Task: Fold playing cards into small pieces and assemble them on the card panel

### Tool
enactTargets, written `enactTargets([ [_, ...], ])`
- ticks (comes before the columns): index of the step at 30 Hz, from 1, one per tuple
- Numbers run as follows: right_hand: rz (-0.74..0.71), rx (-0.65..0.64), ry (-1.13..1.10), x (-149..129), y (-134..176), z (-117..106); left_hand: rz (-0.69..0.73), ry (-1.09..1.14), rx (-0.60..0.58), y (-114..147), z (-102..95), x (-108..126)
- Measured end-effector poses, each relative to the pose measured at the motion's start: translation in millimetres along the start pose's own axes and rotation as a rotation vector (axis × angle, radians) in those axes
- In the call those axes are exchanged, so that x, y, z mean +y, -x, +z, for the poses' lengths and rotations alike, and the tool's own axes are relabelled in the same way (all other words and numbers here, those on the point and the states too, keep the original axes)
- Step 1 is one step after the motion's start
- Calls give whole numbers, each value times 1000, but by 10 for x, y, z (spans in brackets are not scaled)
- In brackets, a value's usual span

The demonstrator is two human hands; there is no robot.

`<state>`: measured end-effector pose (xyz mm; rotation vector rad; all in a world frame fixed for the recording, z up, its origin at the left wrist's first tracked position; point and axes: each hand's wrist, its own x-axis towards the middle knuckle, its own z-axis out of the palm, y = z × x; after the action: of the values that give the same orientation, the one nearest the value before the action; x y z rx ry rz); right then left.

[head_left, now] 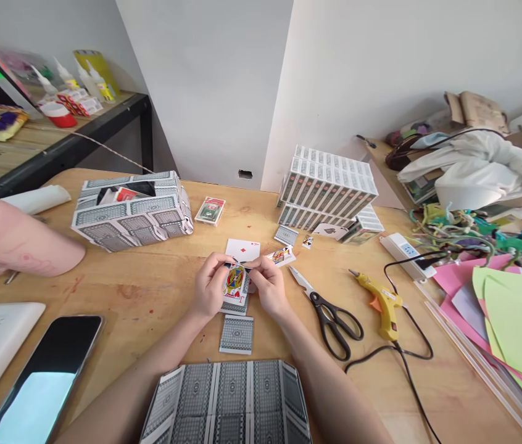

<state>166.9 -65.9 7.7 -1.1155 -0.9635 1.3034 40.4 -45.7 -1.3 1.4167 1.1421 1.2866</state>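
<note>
My left hand [211, 283] and my right hand [266, 285] meet above the table, thumbs and forefingers closed on the two ends of a thin playing card [239, 264] seen almost edge-on. Just below it shows a jack of hearts card [236, 283], on a small pile of cards with grey patterned backs. Behind the fingers lies an ace of diamonds card [243, 248]. Beside my right hand rests a face card [282, 255]. A folded grey-backed card [236, 334] lies nearer to me. At the front edge stands a shape built of grey-backed cards [232, 394].
Black-handled scissors [332, 317] and a yellow glue gun [384, 302] with its cable lie at right. Stacked card boxes [328, 185] stand behind, near a power strip [406, 254]. At left are a card-covered box [134, 213], a phone [45, 376] and a pink cylinder [15, 234].
</note>
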Motion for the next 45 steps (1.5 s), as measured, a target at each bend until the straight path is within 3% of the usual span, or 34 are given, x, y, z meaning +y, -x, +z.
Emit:
enactTargets([
  [4, -20, -3, 10, -17, 11, -28, 9, -32, -2, -5, -11, 17],
  [10, 83, -203, -168, 2, -45, -110, 66, -57, 19, 9, -42, 18],
  [15, 133, -217, -29, -5, -75, -133, 159, -134, 7, 31, -68, 26],
  [22, 434, -440, -258, -83, -81, -232, 306, -244, -117, 4, -98, 54],
  [31, 582, -683, -411, -66, -96, -318, 351, -251, -206, -8, -114, 3],
  [37, 528, -715, -323, -12, -105, -325, 338, -234, -233, -4, -121, -15],
  [45, 384, -595, -106, -3, -89, -241, 203, -196, -201, -19, -121, -11],
])
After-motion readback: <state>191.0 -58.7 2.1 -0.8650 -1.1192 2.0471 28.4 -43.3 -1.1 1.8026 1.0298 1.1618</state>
